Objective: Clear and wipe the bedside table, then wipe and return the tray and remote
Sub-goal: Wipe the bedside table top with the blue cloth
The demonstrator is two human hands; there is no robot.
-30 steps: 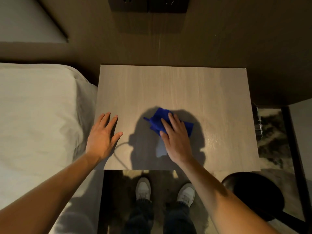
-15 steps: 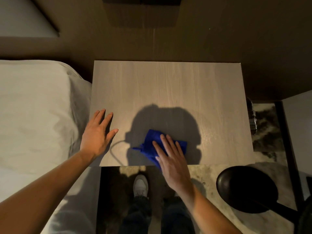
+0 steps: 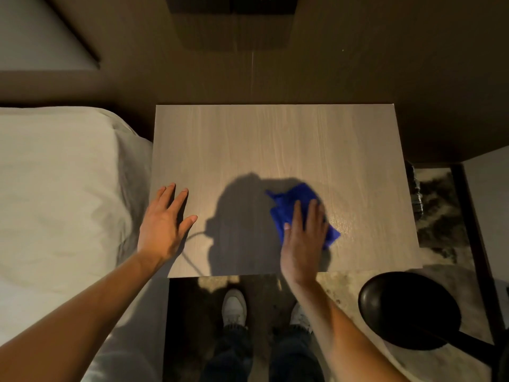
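The light wood bedside table (image 3: 275, 144) fills the middle of the view, its top bare apart from a blue cloth (image 3: 292, 201). My right hand (image 3: 303, 238) lies flat on the cloth, fingers together, pressing it to the front right part of the top. My left hand (image 3: 162, 224) rests flat on the table's front left corner with its fingers spread and nothing in it. No tray or remote is in view.
A bed with white linen (image 3: 60, 194) adjoins the table on the left. A round black stool (image 3: 407, 310) stands at the front right on a marbled floor. A dark wall panel (image 3: 231, 4) sits above the table. My white shoes (image 3: 234, 307) show below the front edge.
My right hand has slid the blue cloth from the front centre of the table to the right and a little farther back. The left hand has stayed at the left corner.
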